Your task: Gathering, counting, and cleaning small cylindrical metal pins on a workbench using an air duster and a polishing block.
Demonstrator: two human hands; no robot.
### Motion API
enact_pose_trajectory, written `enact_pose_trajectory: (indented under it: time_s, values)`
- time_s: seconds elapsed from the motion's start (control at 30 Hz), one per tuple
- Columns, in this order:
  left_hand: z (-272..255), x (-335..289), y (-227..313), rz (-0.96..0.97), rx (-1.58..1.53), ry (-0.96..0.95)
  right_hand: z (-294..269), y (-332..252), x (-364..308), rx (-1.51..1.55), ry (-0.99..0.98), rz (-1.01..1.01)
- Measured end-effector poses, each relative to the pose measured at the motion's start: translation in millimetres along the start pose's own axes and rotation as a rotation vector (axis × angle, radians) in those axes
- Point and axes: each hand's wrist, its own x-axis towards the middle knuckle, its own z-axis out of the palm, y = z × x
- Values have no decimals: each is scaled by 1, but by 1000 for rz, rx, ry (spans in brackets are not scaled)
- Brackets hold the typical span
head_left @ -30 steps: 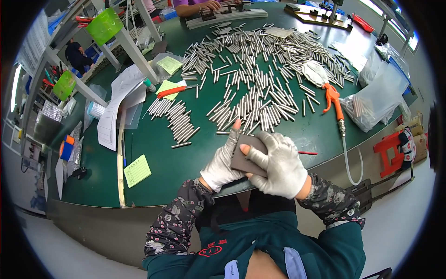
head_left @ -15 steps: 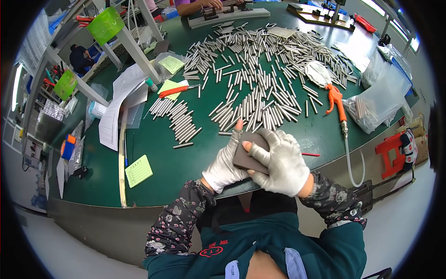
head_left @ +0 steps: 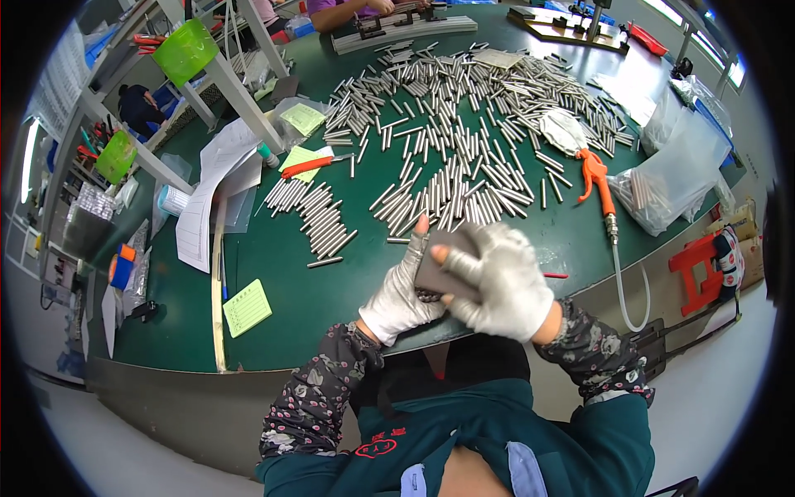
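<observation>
Both my hands, in white fingerless gloves, are together over the table's near edge. A flat brown-grey block (head_left: pixel 434 277), like a sanding sponge, lies between them. My right hand (head_left: pixel 509 286) grips the block from above, its thumb across the top face. My left hand (head_left: pixel 397 302) is closed round the left side, thumb pointing up along the edge. Small, dark, metallic-looking pieces show beneath the block's lower left edge; most of what lies in the left palm is hidden. Just beyond the hands lie many loose short metal pins (head_left: pixel 447 186). A smaller group of pins (head_left: pixel 325 228) lies in rows to the left.
An orange air gun (head_left: pixel 596 178) with a pale hose and a plastic bag (head_left: pixel 679 170) are at the right. An orange-handled knife (head_left: pixel 308 166), a yellow-green note (head_left: pixel 247 307) and papers (head_left: pixel 203 199) lie left. A red stick (head_left: pixel 553 276) is beside my right hand. Another person's hands (head_left: pixel 381 7) are across the table.
My right hand and the block have shifted and tilted slightly over the left hand, with some blur. Dark pieces now show under the block's lower edge. The left hand has hardly moved.
</observation>
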Motion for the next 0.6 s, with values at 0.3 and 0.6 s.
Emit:
enact_pose_trajectory:
  time_s: [0.3,0.6]
  values:
    - [0,5,8,161,108,-9,7,-4,-1,36,-55,29]
    - [3,4,17,155,132,40,11,1,5,-47,34,59]
